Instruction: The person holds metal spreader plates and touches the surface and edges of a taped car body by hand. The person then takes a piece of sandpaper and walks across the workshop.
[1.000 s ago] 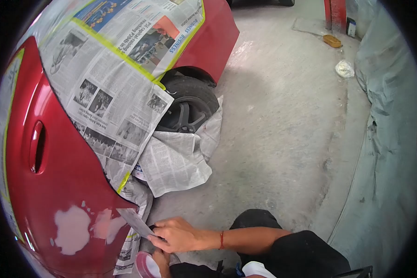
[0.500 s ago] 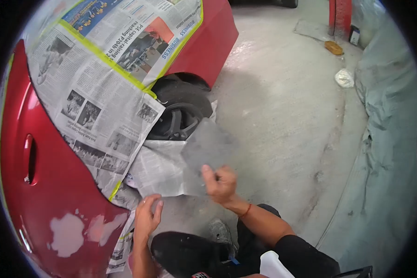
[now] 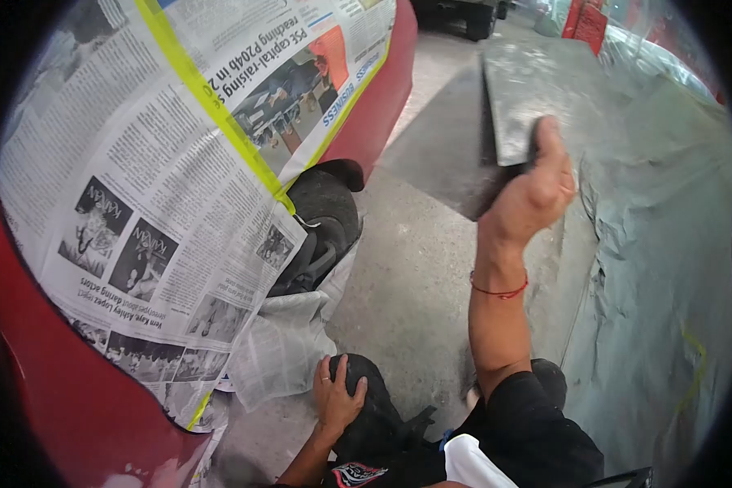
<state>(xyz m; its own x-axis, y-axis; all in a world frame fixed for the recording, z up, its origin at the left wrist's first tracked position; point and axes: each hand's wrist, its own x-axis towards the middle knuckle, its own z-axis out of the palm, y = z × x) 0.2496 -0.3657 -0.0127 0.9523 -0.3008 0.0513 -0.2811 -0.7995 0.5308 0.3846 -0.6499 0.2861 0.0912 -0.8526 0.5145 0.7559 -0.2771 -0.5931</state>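
My right hand [image 3: 538, 183] is raised at the upper right, gripping flat grey plates by their near ends. The thumb lies over the lighter, shinier plate [image 3: 537, 93]; a darker, thin plate [image 3: 439, 142] angles out to its left. My left hand [image 3: 339, 398] rests on my black-clad knee [image 3: 374, 415], fingers spread, holding nothing. To the left stands a red car body [image 3: 32, 358]. Newspaper sheets [image 3: 154, 146], fixed with yellow tape [image 3: 211, 106], cover much of it.
A car wheel [image 3: 321, 228] shows below the newspaper's edge. Pale sheeting [image 3: 281, 346] hangs beneath it by the concrete floor [image 3: 390, 309]. Greenish sheeting [image 3: 667, 260] drapes along the right. Farther back are a red post [image 3: 586, 23] and another vehicle's tyre [image 3: 481, 20].
My right hand has moved up and to the right with the plates, which now show fanned apart. My left hand has come onto the knee. The view has shifted.
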